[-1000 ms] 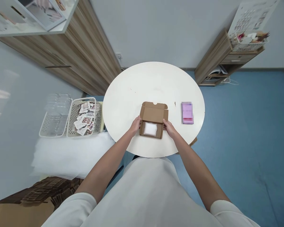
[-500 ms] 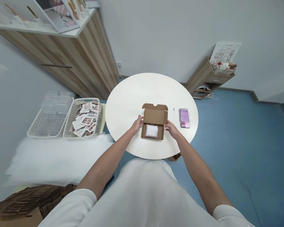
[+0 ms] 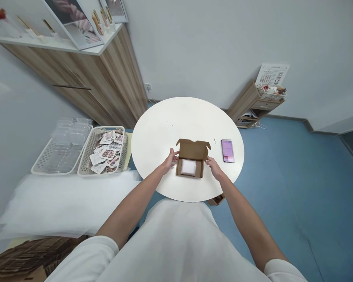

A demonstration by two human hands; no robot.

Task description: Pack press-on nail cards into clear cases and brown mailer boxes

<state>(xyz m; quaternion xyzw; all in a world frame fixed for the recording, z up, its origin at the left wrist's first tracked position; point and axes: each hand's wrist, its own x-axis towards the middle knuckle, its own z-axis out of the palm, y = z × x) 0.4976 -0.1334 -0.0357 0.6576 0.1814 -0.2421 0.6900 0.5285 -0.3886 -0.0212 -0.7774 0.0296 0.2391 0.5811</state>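
Observation:
A small brown cardboard box [image 3: 202, 172] rests on the round white table [image 3: 153, 129], its lid [image 3: 193, 149] raised and tilted up at the back. Inside, toward the left, lies a white soft-looking packet [image 3: 188, 167]. My left hand [image 3: 169, 161] holds the box's left side near the lid hinge, thumb up and fingers reaching to the cardboard. On the opposite side, my right hand [image 3: 214, 167] has its fingertips at the right edge, where lid and box meet. The fingertips of both hands are partly hidden by the cardboard.
A phone with a purple, pixelated screen [image 3: 228, 150] lies right of the box. To the left stand a basket of printed cards [image 3: 122, 150], a basket of clear plastic boxes [image 3: 37, 166] and white sheets [image 3: 67, 199]. A wooden cabinet [image 3: 123, 74] and a low shelf [image 3: 242, 100] stand behind.
The lid has come up from lying back to a steeper angle, its side flaps now sticking out. Both hands stay at the box's sides. My view has shifted slightly.

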